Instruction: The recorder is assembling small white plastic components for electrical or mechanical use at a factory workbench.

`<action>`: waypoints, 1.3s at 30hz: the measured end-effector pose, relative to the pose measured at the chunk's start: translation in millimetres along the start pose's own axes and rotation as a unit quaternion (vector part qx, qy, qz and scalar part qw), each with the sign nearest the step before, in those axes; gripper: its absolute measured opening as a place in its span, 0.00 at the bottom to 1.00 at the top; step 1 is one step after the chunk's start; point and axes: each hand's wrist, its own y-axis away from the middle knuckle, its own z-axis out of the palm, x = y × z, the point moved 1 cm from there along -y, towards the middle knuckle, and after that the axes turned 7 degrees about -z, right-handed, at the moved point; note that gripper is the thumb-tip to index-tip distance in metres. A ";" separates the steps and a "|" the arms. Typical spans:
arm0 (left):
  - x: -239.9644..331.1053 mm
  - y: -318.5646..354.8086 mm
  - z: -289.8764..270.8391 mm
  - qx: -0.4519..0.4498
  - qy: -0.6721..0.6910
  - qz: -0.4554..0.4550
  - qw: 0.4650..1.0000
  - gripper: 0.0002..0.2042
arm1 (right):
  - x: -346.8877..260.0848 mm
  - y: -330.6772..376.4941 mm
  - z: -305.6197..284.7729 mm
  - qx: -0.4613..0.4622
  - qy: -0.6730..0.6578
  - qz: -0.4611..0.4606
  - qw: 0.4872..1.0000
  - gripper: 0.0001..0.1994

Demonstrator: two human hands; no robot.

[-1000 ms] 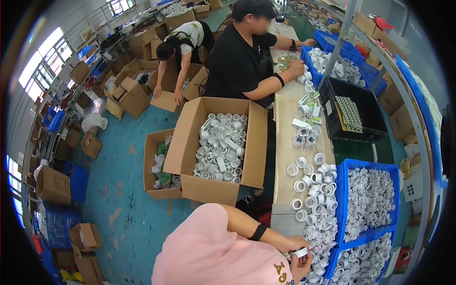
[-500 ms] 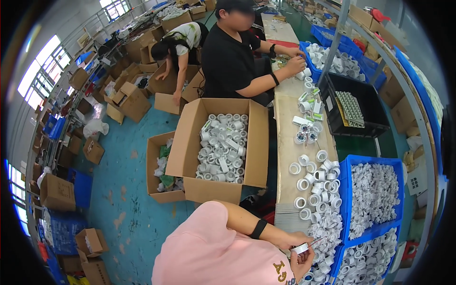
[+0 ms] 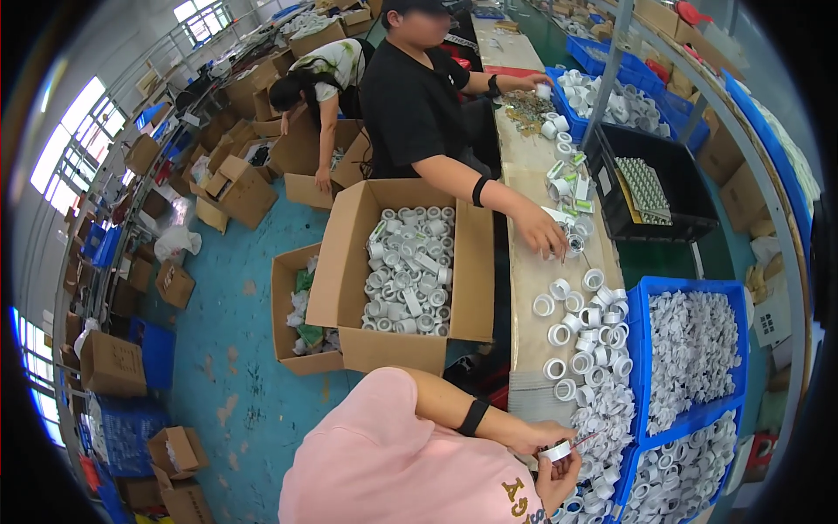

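At the near edge, the person's right hand point(image 3: 559, 479) comes up from below with the palm turned inward, its fingers curled around the underside of a small white ring-shaped roll point(image 3: 555, 451). The left hand point(image 3: 534, 434) reaches in from the left along a bare forearm that wears a black wristband point(image 3: 472, 417), and its fingers are pressed together on the top of the same roll, so the roll sits pinched between both hands just above the pink sleeve point(image 3: 410, 463). Just right of the hands, loose white rolls point(image 3: 587, 362) lie heaped on the long narrow workbench point(image 3: 526, 288), spilling against a blue bin point(image 3: 694, 349) full of white parts. Left of the bench, on the teal floor, stands an open cardboard box point(image 3: 406, 262) packed with upright white rolls, and a smaller carton point(image 3: 301, 310) is tucked against its left side. Farther along the bench, a co-worker in a black shirt point(image 3: 410, 105) stretches one hand point(image 3: 543, 236) down onto the benchtop, fingers spread over small pieces, beside a black crate point(image 3: 650, 188). Beyond, another person in a light patterned top point(image 3: 327, 70) bends over brown cartons.
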 end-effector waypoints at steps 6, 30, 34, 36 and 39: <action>-4.8 -6.2 0.2 0.004 0.000 -0.004 1.000 0.20 | -1.9 3.2 -1.3 -0.015 0.026 -0.036 0.999 0.25; 40.7 49.0 -8.7 -0.005 0.003 -0.069 0.998 0.25 | -40.1 -17.0 11.6 -0.054 -0.120 -0.013 0.991 0.31; 35.0 43.4 -14.3 -0.015 -0.002 -0.093 0.996 0.27 | -45.2 -9.2 10.1 -0.039 -0.090 0.009 0.995 0.32; 38.9 45.6 -9.1 -0.017 -0.016 -0.092 0.995 0.27 | -47.4 -5.6 7.5 -0.022 -0.072 0.019 0.997 0.32; 40.7 44.2 -4.9 -0.015 -0.031 -0.096 0.995 0.26 | -52.2 -4.0 4.4 -0.002 0.026 -0.020 0.999 0.32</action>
